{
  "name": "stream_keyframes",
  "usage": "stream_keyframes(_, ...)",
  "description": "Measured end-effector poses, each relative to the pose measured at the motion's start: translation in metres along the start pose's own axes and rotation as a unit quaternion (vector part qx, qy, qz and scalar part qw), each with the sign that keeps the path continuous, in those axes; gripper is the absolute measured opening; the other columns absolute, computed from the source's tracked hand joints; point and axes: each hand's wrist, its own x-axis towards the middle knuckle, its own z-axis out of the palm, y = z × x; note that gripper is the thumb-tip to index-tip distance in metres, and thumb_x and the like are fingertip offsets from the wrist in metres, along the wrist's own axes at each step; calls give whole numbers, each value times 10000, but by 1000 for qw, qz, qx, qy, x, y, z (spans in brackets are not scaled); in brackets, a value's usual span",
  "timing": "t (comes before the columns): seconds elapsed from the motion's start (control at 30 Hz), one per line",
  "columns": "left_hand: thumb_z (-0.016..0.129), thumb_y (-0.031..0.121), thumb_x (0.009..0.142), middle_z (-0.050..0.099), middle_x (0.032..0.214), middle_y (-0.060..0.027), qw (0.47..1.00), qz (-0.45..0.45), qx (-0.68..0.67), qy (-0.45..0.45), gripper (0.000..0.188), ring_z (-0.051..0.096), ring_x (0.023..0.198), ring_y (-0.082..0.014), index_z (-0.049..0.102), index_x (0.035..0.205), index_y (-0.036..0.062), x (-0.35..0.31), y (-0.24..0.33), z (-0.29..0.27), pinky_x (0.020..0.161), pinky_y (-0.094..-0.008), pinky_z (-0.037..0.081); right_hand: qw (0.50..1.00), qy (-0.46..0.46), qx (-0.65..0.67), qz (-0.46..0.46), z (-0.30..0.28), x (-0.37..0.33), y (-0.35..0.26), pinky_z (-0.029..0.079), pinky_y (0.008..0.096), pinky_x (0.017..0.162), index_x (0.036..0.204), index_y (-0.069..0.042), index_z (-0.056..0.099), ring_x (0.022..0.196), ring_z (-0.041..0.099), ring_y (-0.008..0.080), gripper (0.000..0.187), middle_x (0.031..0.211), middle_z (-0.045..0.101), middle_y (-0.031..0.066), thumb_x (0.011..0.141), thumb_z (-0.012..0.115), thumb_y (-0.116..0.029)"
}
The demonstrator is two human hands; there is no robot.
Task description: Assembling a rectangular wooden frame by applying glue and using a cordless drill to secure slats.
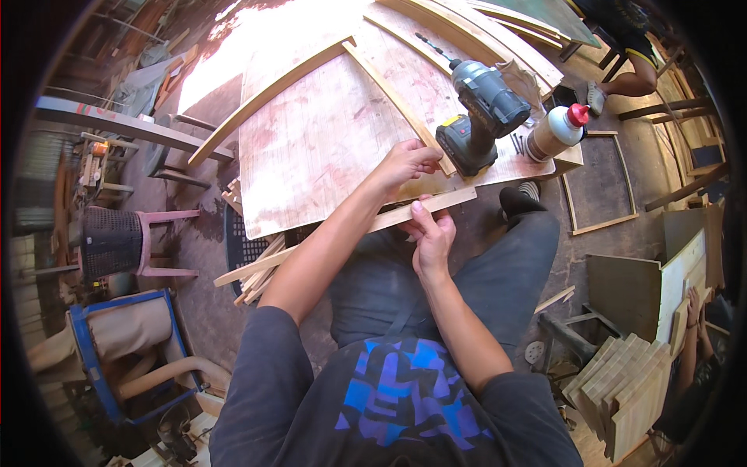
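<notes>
A long pale wooden strip (389, 219) lies across my lap in front of the table edge, with my right hand (434, 237) closed on it, thumb on top. My left hand (408, 163) reaches over that strip, its fingers closed around the near end of a second wooden strip (393, 93) on the table. At its far end this second strip meets a longer wooden strip (272, 97) at a corner. Just right of my left hand a cordless drill (486, 97) stands on its battery, bit toward the far left. Several dark screws (519, 144) lie beside it.
A white bottle with a red cap (556, 134) stands at the right of the wooden tabletop (311, 156). Long boards (498, 39) lie at the back. A wooden frame (572, 204) rests on the floor. Stacked boards (622, 389) and another person's hands (692, 311) are at lower right.
</notes>
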Motion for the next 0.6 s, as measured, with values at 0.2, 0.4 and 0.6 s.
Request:
stream_keyframes(0.2, 723, 269, 904, 590, 799, 17, 1000, -9, -4, -4, 227, 579, 761, -76, 574, 889, 99, -1, 1, 2, 654, -218, 411, 1000, -11, -9, -13, -1, 4, -4, 598, 312, 755, 1160, -22, 592, 858, 655, 148, 338, 986, 620, 54, 883, 751, -132)
stream_keyframes(0.4, 728, 253, 900, 604, 801, 1, 1000, -11, -10, 7, 219, 595, 763, -90, 587, 869, 89, -3, 1, 3, 654, -221, 422, 1000, -18, 0, -1, -2, 6, -3, 602, 310, 755, 1163, -16, 593, 858, 653, 144, 344, 983, 625, 59, 875, 748, -123)
stream_keyframes(0.6, 729, 248, 900, 612, 806, -11, 1000, -8, -16, 7, 218, 598, 765, -100, 589, 869, 85, -4, 4, 4, 666, -226, 435, 1000, -24, -1, -11, -1, 9, -6, 602, 311, 762, 1157, -16, 598, 857, 653, 145, 346, 984, 628, 59, 866, 755, -119)
